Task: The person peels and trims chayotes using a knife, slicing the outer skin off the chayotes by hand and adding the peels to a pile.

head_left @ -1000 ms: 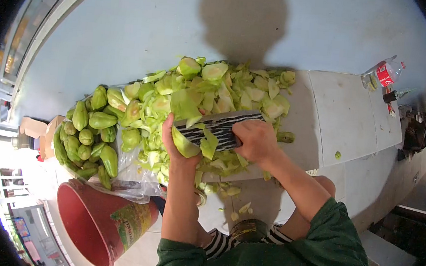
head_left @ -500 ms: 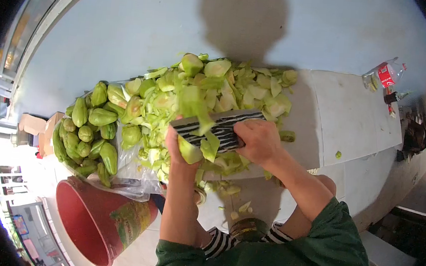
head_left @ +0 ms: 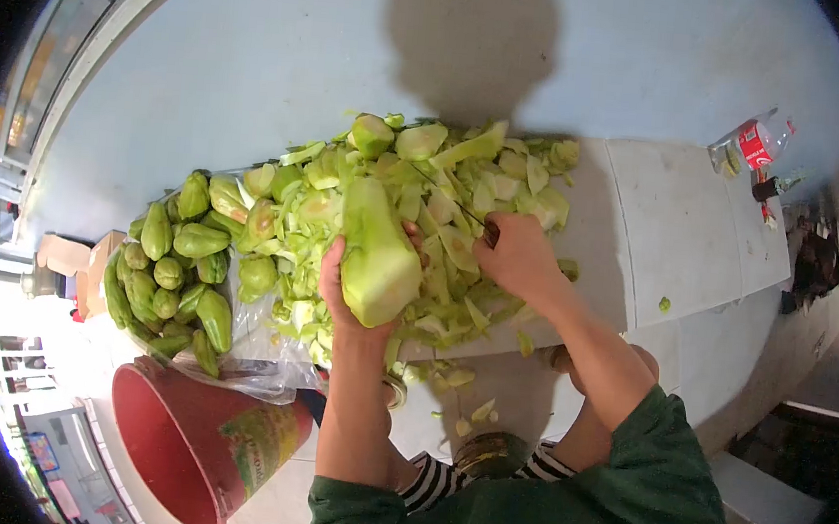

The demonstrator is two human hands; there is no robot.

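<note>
My left hand (head_left: pixel 331 280) is wrapped round a large, pear-shaped, pale green chayote (head_left: pixel 378 259), its skin pared off over most of what shows. The broad end points towards me. To its right, my right hand (head_left: pixel 517 255) is closed on the handle of a cleaver (head_left: pixel 459 204). The blade is seen nearly edge-on, as a thin dark line slanting up and left, apart from the chayote. Beneath both hands spreads a heap of green peelings and pale pieces (head_left: pixel 504 185). Unpeeled green chayotes (head_left: pixel 199 240) are piled on the left, by a clear plastic sheet (head_left: pixel 260 348).
A red bucket (head_left: pixel 169 439) lies tipped at the lower left, its mouth facing left. Behind it stands a cardboard box (head_left: pixel 98 271). At the far right is a plastic bottle with a red label (head_left: pixel 756 143). A small green scrap (head_left: pixel 664 304) lies on the pale tiles.
The cleaver, earlier broadside across the chayote with peel flying off it, has swung right and turned edge-on. The chayote has come up upright into plain view in my left hand.
</note>
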